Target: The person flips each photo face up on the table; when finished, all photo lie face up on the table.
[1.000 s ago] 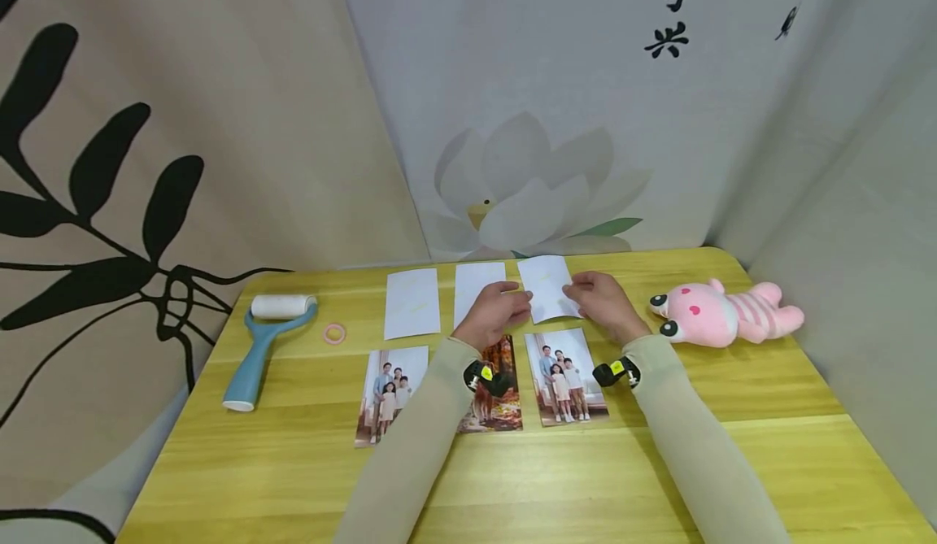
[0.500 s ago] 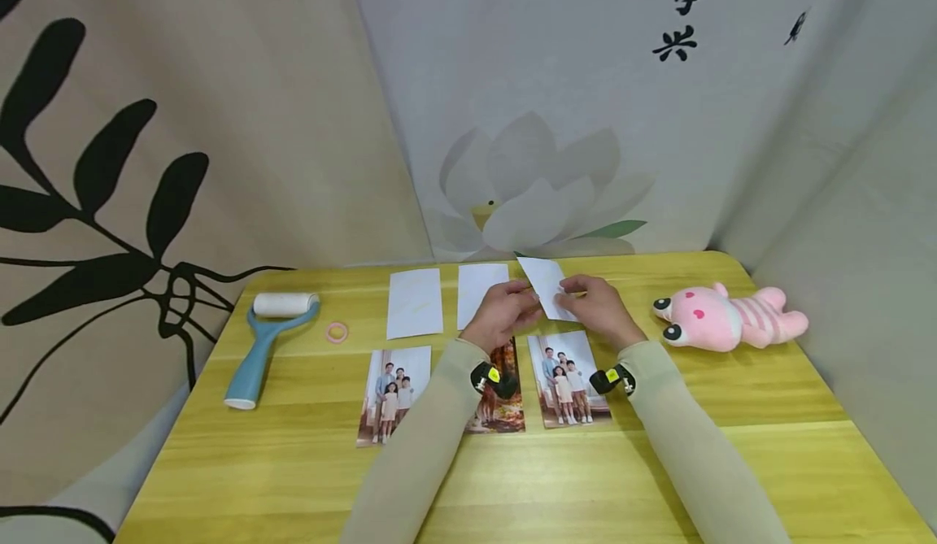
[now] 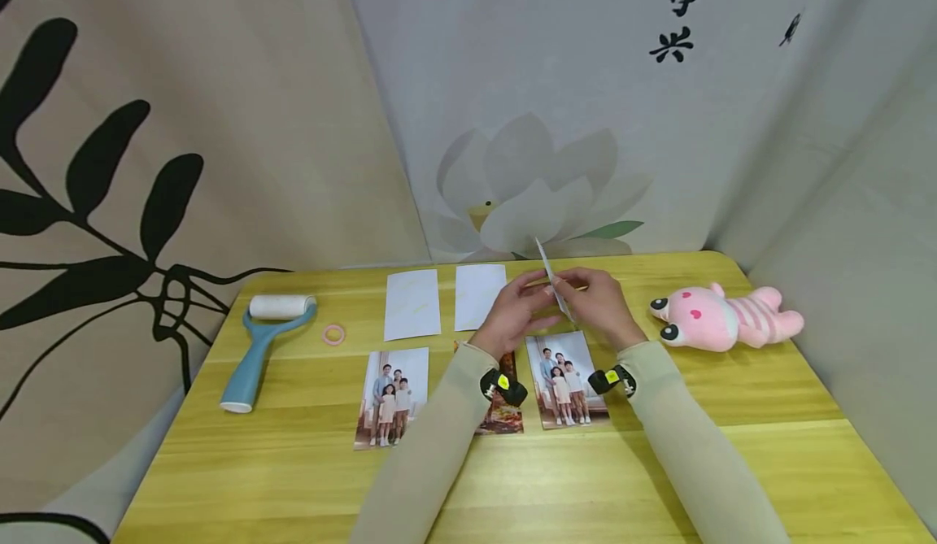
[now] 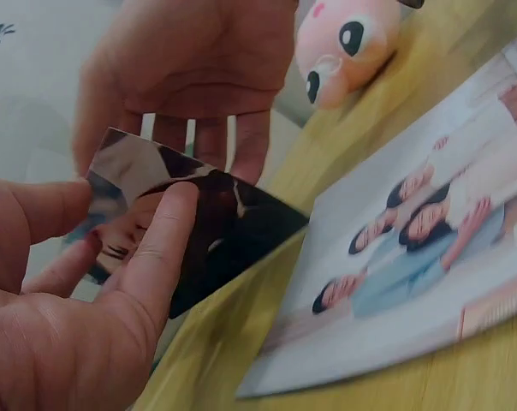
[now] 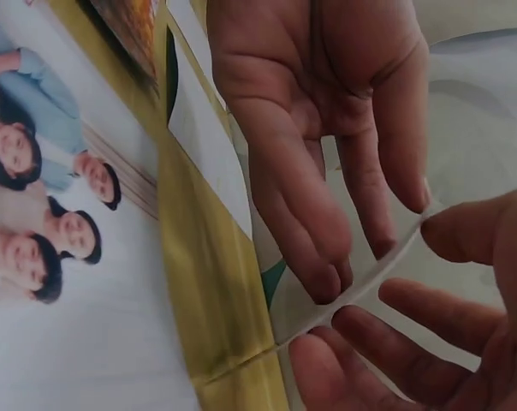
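Observation:
A photo card [image 3: 543,253] stands nearly edge-on above the back of the table, held between both hands. Its printed side, a dark-haired person on the photo [image 4: 228,244], faces the left hand in the left wrist view. My left hand [image 3: 512,316] holds it from the left, one finger laid across the picture. From the right, my right hand [image 3: 600,308] holds it with thumb and fingers at the white back. Just below the hands lies a family photo [image 3: 567,381]. Partly hidden under the left forearm is an autumn-coloured photo [image 3: 505,419].
Two white cards [image 3: 412,304] lie face down at the back. Another family photo [image 3: 393,398] is front left. Farther left are a pink ring [image 3: 333,334] and a blue-handled lint roller [image 3: 267,349]. A pink plush toy [image 3: 721,316] lies right. A curtain hangs behind.
The card has been lifted off the table and turned from showing its white back to nearly edge-on. Both hands have come closer together around it.

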Tool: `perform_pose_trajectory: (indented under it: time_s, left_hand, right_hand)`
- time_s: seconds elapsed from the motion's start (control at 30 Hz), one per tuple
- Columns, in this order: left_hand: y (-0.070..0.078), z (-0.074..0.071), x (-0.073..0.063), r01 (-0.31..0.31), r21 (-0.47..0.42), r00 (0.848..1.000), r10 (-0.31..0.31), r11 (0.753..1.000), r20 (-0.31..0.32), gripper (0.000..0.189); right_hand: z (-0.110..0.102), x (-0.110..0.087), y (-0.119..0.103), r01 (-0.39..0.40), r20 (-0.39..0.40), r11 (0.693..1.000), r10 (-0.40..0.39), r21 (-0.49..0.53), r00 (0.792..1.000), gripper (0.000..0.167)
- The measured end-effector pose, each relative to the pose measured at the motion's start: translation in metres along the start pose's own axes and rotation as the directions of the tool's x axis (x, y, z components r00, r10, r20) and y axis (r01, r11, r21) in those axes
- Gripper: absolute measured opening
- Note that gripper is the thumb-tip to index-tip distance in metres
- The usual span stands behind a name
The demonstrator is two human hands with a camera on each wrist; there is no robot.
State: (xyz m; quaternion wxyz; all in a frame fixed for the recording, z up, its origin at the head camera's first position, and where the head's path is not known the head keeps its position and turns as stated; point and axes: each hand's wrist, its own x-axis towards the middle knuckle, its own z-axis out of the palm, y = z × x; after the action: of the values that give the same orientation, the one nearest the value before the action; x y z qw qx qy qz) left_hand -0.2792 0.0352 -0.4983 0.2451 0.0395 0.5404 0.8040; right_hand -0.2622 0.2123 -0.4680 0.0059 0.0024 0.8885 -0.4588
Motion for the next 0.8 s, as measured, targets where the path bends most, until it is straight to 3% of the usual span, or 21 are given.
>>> perform_pose_trajectory:
  time_s: [0.13, 0.27, 0.4, 0.57, 0.67, 0.8]
  left_hand:
    - [0.001, 0.006, 0.0, -0.018, 0.018, 1.0, 0.018, 1.0, 0.011, 0.048]
    - [0.003, 0.013, 0.0, -0.061, 0.124, 0.998, 0.062, 0.99, -0.002, 0.045]
    - [0.004, 0.016, 0.0, -0.1, 0.214, 0.994, 0.105, 0.972, -0.012, 0.046]
    - [0.004, 0.014, 0.0, -0.132, 0.236, 0.99, 0.142, 0.963, -0.026, 0.04]
    - [0.007, 0.01, -0.001, -0.15, 0.22, 0.982, 0.17, 0.964, -0.077, 0.036]
    - [0.01, -0.001, -0.003, -0.166, 0.183, 0.956, 0.203, 0.969, -0.21, 0.033]
  right_hand:
    - [-0.002, 0.0, -0.002, -0.01, -0.027, 0.999, 0.011, 0.05, 1.0, 0.055]
    - [-0.003, 0.001, -0.004, -0.004, -0.071, 0.997, 0.009, 0.073, 0.997, 0.05]
    - [-0.003, 0.002, -0.007, 0.014, -0.14, 1.0, -0.014, 0.0, 0.99, 0.041]
    - [-0.007, 0.0, -0.011, 0.022, -0.181, 0.999, -0.03, -0.048, 0.983, 0.038]
    - [-0.011, -0.003, -0.014, 0.026, -0.202, 0.999, -0.033, -0.038, 0.979, 0.038]
    - [-0.015, -0.006, -0.019, 0.04, -0.22, 0.999, -0.037, 0.006, 0.975, 0.037]
